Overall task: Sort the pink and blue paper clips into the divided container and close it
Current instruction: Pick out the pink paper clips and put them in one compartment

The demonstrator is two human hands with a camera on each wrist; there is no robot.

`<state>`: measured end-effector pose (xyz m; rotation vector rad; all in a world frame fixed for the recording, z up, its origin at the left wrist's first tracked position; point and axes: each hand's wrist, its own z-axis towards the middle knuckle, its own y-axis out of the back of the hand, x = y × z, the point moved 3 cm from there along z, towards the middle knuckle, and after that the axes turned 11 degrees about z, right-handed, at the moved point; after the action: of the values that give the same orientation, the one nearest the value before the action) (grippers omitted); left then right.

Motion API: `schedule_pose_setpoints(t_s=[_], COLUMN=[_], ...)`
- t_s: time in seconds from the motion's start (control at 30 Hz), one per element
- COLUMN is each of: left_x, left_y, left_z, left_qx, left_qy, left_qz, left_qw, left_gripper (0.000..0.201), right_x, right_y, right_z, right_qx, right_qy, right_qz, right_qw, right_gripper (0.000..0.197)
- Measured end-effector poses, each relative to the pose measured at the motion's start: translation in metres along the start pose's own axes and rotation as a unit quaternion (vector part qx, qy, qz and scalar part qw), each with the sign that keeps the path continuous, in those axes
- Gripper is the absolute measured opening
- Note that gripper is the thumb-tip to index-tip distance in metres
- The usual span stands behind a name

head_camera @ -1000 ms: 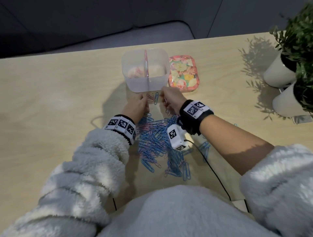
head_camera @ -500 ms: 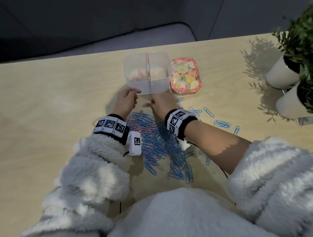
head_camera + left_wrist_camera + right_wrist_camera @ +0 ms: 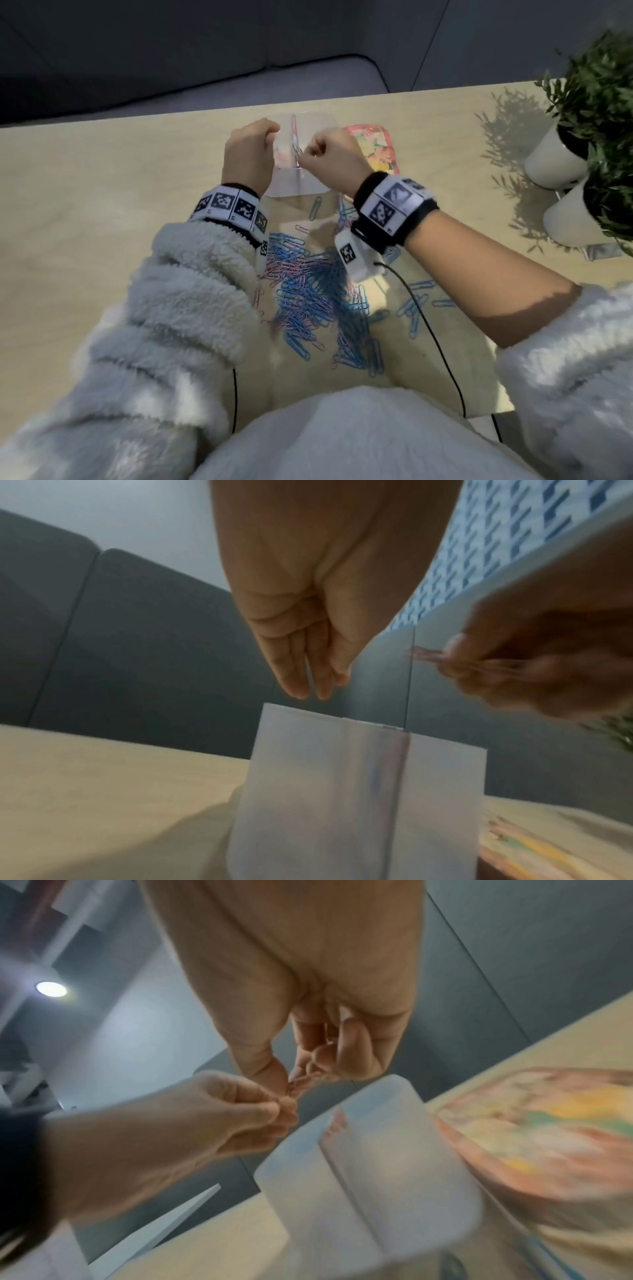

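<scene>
The clear divided container (image 3: 310, 183) stands at the far middle of the table, open, with a pink divider (image 3: 294, 140); pink clips lie in its left compartment. Both hands hover over it. My left hand (image 3: 270, 132) is curled above the left compartment. In the right wrist view its fingertips (image 3: 282, 1106) pinch at the pink paper clips (image 3: 299, 1087) that my right hand (image 3: 301, 1080) holds. The right hand (image 3: 308, 154) is over the divider. A heap of blue and pink paper clips (image 3: 308, 298) lies nearer me. The container (image 3: 308, 791) is below the left fingers (image 3: 301, 680).
The floral lid (image 3: 385, 150) lies flat just right of the container. Loose blue clips (image 3: 416, 305) are scattered right of the heap. Two white plant pots (image 3: 555, 161) stand at the right edge. A black cable (image 3: 435, 342) runs from the right wrist.
Both hands have lifted from the table at the container's near wall to above its open top. The right hand now holds pink clips at the divider.
</scene>
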<state>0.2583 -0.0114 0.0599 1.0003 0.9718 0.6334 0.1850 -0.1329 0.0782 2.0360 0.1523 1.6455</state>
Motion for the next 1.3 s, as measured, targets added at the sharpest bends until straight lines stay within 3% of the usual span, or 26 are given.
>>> schedule_pose_setpoints(t_s=[0.1, 0.17, 0.2, 0.37, 0.43, 0.5, 0.6, 0.67, 0.73, 0.8, 0.83, 0.87, 0.93, 1.07, 1.2, 1.3], left_x=[0.008, 0.012, 0.012, 0.007, 0.005, -0.002, -0.020, -0.035, -0.050, -0.061, -0.064, -0.066, -0.065, -0.053, -0.052, -0.063], left_y=[0.010, 0.011, 0.009, -0.020, -0.030, -0.036, -0.042, -0.048, -0.058, -0.067, -0.069, -0.070, -0.069, -0.062, -0.057, -0.059], left_z=[-0.023, -0.045, -0.057, -0.102, -0.105, -0.105, -0.104, -0.107, -0.115, -0.126, -0.131, -0.134, -0.139, -0.145, -0.136, -0.117], left_qx=[-0.056, -0.054, -0.033, 0.120, 0.158, 0.175, 0.186, 0.204, 0.233, 0.252, 0.256, 0.254, 0.249, 0.282, 0.260, 0.230], left_qy=[0.044, 0.070, 0.077, 0.057, 0.043, 0.028, -0.014, -0.061, -0.127, -0.189, -0.206, -0.216, -0.229, -0.213, -0.184, -0.179], left_qz=[-0.067, -0.083, -0.083, -0.069, -0.045, -0.036, -0.035, -0.041, -0.026, 0.012, 0.028, 0.040, 0.060, 0.080, 0.066, 0.041], left_qw=[0.995, 0.993, 0.993, 0.989, 0.985, 0.983, 0.982, 0.976, 0.964, 0.949, 0.944, 0.942, 0.939, 0.932, 0.946, 0.956], left_gripper=[0.036, 0.034, 0.032, 0.026, 0.023, 0.019, 0.018, 0.017, 0.018, 0.022, 0.024, 0.023, 0.017, 0.016, 0.020, 0.020], right_x=[0.027, 0.034, 0.036, 0.036, 0.035, 0.029, 0.006, -0.026, -0.064, -0.100, -0.114, -0.123, -0.136, -0.142, -0.151, -0.149], right_y=[-0.011, -0.025, -0.031, -0.038, -0.023, -0.003, 0.032, 0.047, 0.052, 0.051, 0.049, 0.047, 0.043, 0.053, 0.081, 0.088], right_z=[0.027, 0.041, 0.043, 0.033, 0.026, 0.014, -0.011, -0.030, -0.052, -0.075, -0.085, -0.092, -0.099, -0.099, -0.103, -0.105], right_qx=[0.018, 0.034, 0.045, 0.155, 0.144, 0.114, 0.018, -0.007, 0.013, 0.033, 0.039, 0.040, 0.044, 0.024, -0.062, -0.103], right_qy=[-0.002, -0.004, -0.008, -0.025, -0.015, -0.032, -0.048, -0.066, -0.071, -0.095, -0.104, -0.106, -0.100, -0.106, -0.184, -0.168], right_qz=[-0.055, -0.118, -0.139, -0.140, -0.073, 0.086, 0.216, 0.173, 0.022, -0.104, -0.132, -0.154, -0.174, -0.167, -0.075, -0.139], right_qw=[0.998, 0.992, 0.989, 0.978, 0.987, 0.989, 0.975, 0.983, 0.997, 0.989, 0.985, 0.981, 0.979, 0.980, 0.978, 0.971], right_gripper=[0.030, 0.015, 0.012, 0.048, 0.053, 0.055, 0.038, 0.022, 0.031, 0.021, 0.008, 0.009, 0.017, 0.007, 0.013, 0.013])
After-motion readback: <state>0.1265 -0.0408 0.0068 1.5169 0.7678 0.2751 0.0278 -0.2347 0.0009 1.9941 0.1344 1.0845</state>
